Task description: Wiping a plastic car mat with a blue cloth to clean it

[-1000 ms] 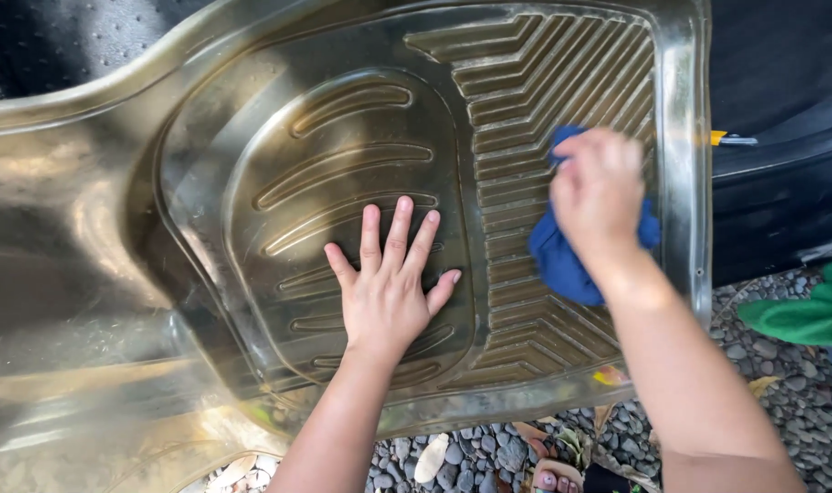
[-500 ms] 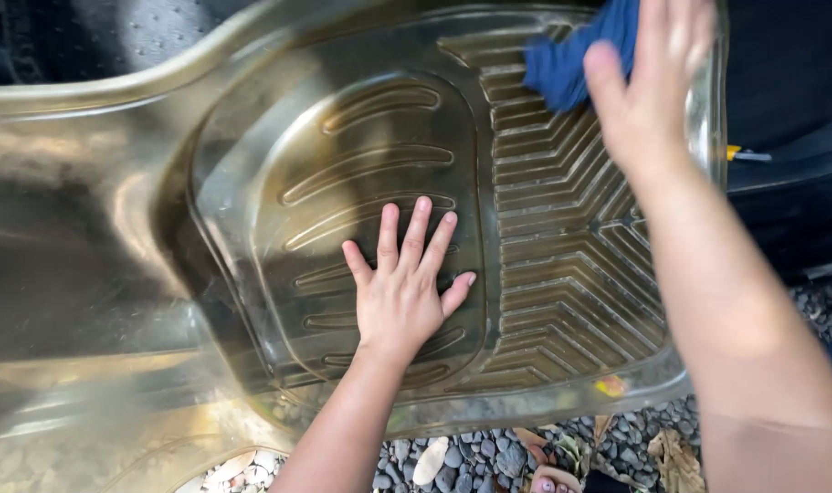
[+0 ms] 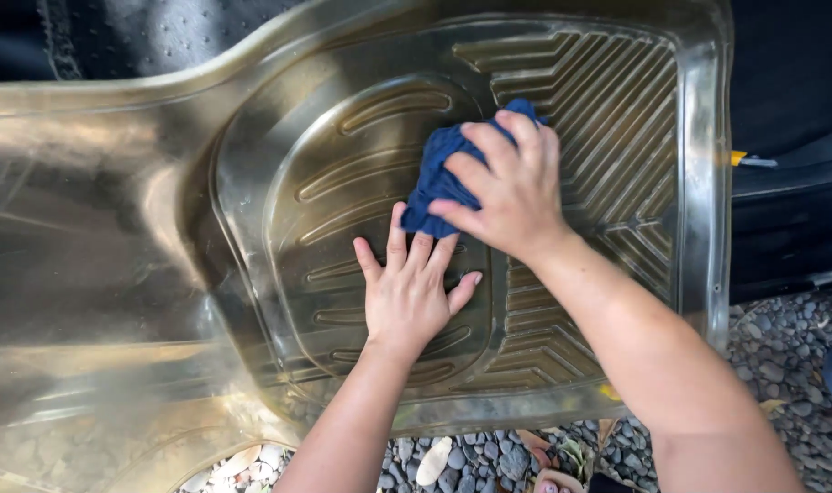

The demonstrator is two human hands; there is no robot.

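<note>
Clear car mat (image 3: pixel 608 137) | left hand (image 3: pixel 407 297) flat, open, bracing its centre | right hand (image 3: pixel 512 187) gripping blue cloth (image 3: pixel 439 178), pressed just above the left

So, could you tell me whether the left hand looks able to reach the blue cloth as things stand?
Probably yes. The left hand lies flat on the clear floor mat, its fingertips right at the lower edge of the blue cloth, with nothing between them. The right hand presses on the cloth, though.
</note>
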